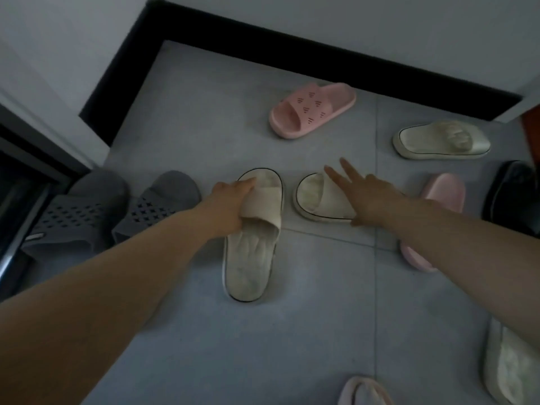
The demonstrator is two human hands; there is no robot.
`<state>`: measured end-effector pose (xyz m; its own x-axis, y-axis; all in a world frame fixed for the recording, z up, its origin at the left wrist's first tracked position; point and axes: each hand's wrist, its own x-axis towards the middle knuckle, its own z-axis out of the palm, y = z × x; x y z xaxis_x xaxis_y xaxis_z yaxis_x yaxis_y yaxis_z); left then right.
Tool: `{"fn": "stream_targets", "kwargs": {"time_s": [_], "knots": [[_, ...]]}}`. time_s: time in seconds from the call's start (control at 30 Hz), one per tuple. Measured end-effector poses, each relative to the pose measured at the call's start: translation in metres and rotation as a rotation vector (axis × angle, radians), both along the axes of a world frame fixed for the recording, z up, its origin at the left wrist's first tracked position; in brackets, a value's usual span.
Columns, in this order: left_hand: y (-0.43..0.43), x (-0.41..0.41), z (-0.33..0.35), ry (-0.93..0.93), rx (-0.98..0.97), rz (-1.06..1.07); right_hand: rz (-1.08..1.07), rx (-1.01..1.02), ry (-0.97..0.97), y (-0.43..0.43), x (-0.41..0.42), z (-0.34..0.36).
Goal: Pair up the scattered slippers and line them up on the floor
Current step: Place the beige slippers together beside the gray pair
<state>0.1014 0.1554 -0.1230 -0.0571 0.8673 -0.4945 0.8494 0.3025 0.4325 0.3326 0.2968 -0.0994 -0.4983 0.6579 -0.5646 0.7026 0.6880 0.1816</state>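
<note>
1. Clenched on the strap of a cream slipper (251,252) at frame centre, the left hand (229,204) held it on the floor (321,302).
2. Right hand (371,197), its grip released with fingers spread, hovered over a second cream slipper (318,200) just right of the first.
3. Two grey slippers (117,211) sat together at left.

Floor (292,331): large grey matte tiles with a faint speckle; thin grout lines, one running toward the far wall right of centre, one crossing it mid-frame. Far wall (350,21): plain white, smooth, meeting the floor behind a wide black skirting band (321,58) that turns the corner and continues down the left side. Left wall (43,68): also white. At far left edge, a dark framed unit with a pale metal rail (11,247); what it is cannot be told. Reddish-brown surface (533,118) at right edge. Light dim, cool, even; shadows soft.
</note>
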Motion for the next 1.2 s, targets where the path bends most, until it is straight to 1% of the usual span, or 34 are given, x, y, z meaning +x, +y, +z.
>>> {"fn": "stream_targets", "kwargs": {"time_s": [0.13, 0.2, 0.3, 0.37, 0.47, 0.53, 0.67, 0.8, 0.9, 1.0, 1.07, 1.13, 1.2], "knots": [[-0.021, 0.0, 0.007, -0.048, -0.063, -0.005, -0.134, 0.019, -0.073, -0.016, -0.028, -0.01], [-0.031, -0.002, 0.009, -0.057, -0.076, -0.021, -0.221, 0.017, -0.031, -0.031, -0.039, -0.009], [-0.04, -0.005, 0.011, -0.052, -0.079, -0.057, -0.341, -0.068, 0.112, -0.07, -0.053, -0.013], [-0.044, -0.008, 0.01, -0.027, -0.077, -0.095, -0.351, -0.129, 0.157, -0.093, -0.059, -0.013], [-0.049, -0.016, 0.013, 0.006, -0.085, -0.142, -0.325, -0.252, 0.104, -0.103, -0.055, 0.003], [-0.051, -0.019, 0.017, 0.023, -0.101, -0.181, -0.336, -0.311, 0.108, -0.102, -0.04, 0.015], [-0.053, -0.025, 0.009, 0.046, -0.077, -0.245, -0.386, -0.354, 0.253, -0.109, -0.013, 0.01], [-0.057, -0.031, 0.007, -0.066, -0.06, -0.187, -0.443, -0.444, 0.422, -0.116, 0.0, -0.006], [-0.059, -0.03, 0.008, -0.112, -0.071, -0.186, -0.465, -0.54, 0.477, -0.125, 0.008, -0.001], [-0.054, -0.026, 0.014, -0.092, -0.095, -0.192, -0.528, -0.628, 0.512, -0.13, 0.019, 0.012], [-0.044, -0.017, 0.025, -0.043, -0.097, -0.193, -0.502, -0.593, 0.489, -0.12, 0.032, 0.029], [-0.035, -0.006, 0.037, -0.02, -0.063, -0.182, -0.448, -0.51, 0.452, -0.102, 0.054, 0.05], [-0.026, 0.009, 0.045, -0.08, -0.007, -0.147, -0.43, -0.384, 0.431, -0.077, 0.084, 0.069]]}}
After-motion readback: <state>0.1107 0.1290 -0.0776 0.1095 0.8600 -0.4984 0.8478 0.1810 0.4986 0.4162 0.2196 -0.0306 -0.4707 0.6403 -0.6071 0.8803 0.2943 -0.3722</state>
